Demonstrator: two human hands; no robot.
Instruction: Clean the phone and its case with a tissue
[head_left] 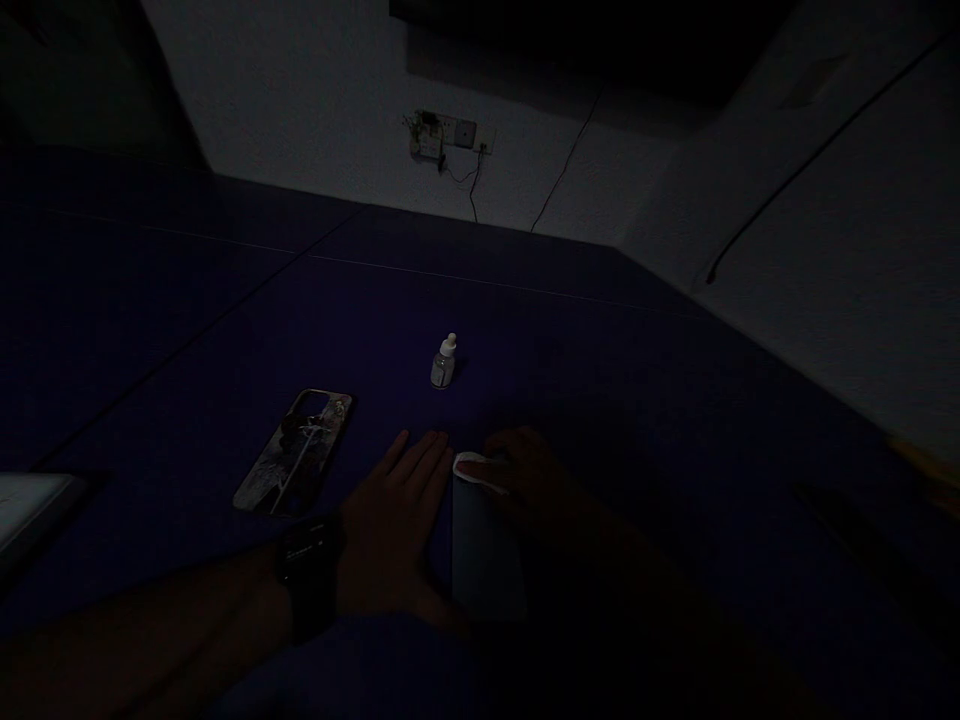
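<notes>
In dim light a phone [486, 565] lies flat on a dark blue surface. Along its left edge rests my left hand [397, 520], fingers stretched out and flat, thumb near the phone's lower end. My right hand [536, 475] presses a white wiping pad [469, 462] onto the phone's upper end, the index finger lying over the pad. Beyond both hands stands a small dropper bottle [442, 370] with a white top. A patterned phone case [296, 452] lies to the left of my left hand. Shadow hides much of my right hand.
A pale box-like object [34, 505] sits at the left edge. On the wall behind are sockets [454, 135] with hanging cables [474, 190]. A dark long shape [847, 520] lies at the right, too dim to name.
</notes>
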